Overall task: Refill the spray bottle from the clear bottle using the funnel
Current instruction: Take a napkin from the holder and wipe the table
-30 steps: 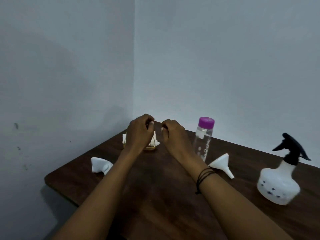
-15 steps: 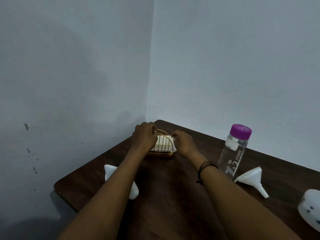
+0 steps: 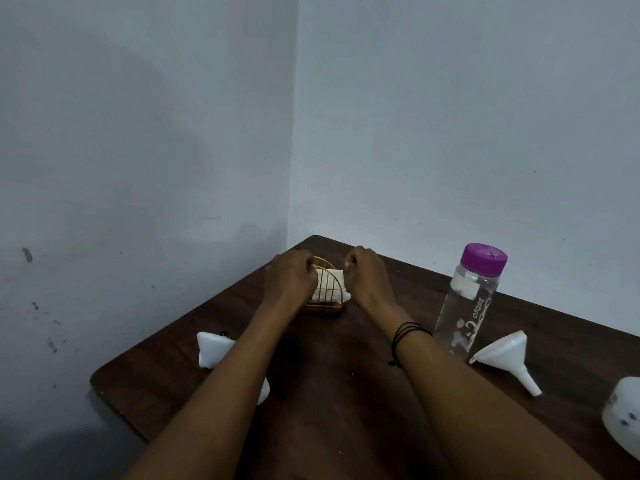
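Since half a second ago your view has barely shifted: the spray bottle (image 3: 623,415) at the right edge shows a little more of its white body, and your right hand (image 3: 367,277) has lifted slightly off the napkins (image 3: 329,285). Your left hand (image 3: 294,277) sits against the left side of the gold wire napkin holder (image 3: 327,289) with fingers curled, though whether it grips the wire you cannot tell from here. Your right hand's fingers are curled too, close to the napkins' right corner; a pinch cannot be confirmed.

Count: one clear bottle (image 3: 471,301) with a purple cap, upright at the far right; one white funnel (image 3: 505,358) lying on its side just near of it; one spray bottle, cut off by the frame; one holder; one crumpled white tissue (image 3: 213,349) near left, partly under your forearm. All rest on one dark wooden table (image 3: 329,393).
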Demonstrator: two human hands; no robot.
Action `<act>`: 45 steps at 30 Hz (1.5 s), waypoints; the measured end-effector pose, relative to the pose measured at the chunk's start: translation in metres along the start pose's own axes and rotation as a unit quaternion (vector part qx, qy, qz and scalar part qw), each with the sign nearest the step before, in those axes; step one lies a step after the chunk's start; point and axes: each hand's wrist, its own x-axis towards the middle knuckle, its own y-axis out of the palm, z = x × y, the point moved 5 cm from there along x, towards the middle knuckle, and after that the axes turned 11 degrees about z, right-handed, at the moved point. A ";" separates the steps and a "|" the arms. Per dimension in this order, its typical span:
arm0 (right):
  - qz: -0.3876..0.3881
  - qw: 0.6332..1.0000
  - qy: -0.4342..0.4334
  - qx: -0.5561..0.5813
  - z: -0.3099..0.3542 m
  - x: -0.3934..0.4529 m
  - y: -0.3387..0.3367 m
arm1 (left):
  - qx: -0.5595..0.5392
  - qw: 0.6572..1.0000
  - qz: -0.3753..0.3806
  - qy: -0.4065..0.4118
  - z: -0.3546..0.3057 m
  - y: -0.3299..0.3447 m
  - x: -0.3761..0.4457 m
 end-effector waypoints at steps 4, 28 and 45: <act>0.013 1.000 0.000 -0.011 0.004 -0.003 -0.003 | -0.003 1.000 0.002 -0.006 0.000 0.001 -0.004; -0.101 0.994 -0.010 -0.036 0.039 -0.012 -0.059 | -0.069 0.998 -0.004 0.013 -0.003 0.004 -0.015; -0.201 0.950 -0.219 -0.096 0.069 -0.139 -0.179 | -0.199 0.953 -0.020 0.226 -0.090 -0.036 -0.069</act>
